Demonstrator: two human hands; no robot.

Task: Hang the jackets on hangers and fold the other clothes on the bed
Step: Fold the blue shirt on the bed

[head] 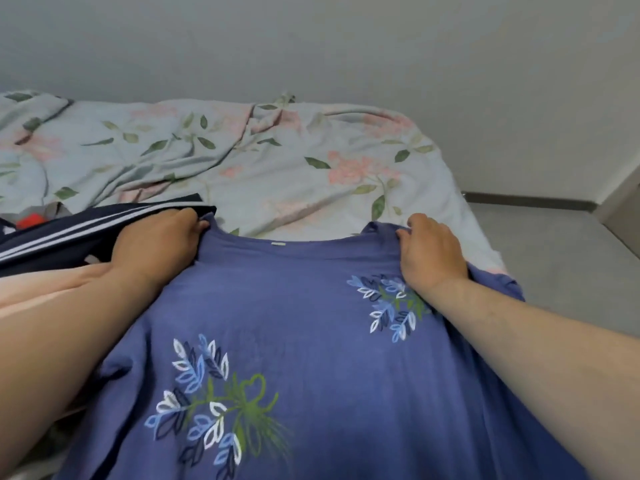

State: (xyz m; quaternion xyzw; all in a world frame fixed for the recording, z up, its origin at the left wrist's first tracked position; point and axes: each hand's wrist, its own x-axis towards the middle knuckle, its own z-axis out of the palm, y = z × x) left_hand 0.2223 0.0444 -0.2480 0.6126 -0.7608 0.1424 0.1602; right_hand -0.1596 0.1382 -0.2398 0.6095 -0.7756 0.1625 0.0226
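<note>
Two hands, left hand [162, 240] and right hand [433, 252], pinch the shoulders of a violet-blue cotton top with printed leaves [311, 323], fingers [412, 226] curled into cloth, probably squaring it for folding at the near edge of the floral-sheeted bed [277, 161].

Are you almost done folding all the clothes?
Not nearly. No folded pile or hung jacket is in view. In hand: the left hand and right hand grip the shoulders of the blue flowered shirt, spread on the bed, not yet folded. Left to do: the navy striped garment and a peach cloth lie loose beside it.
</note>
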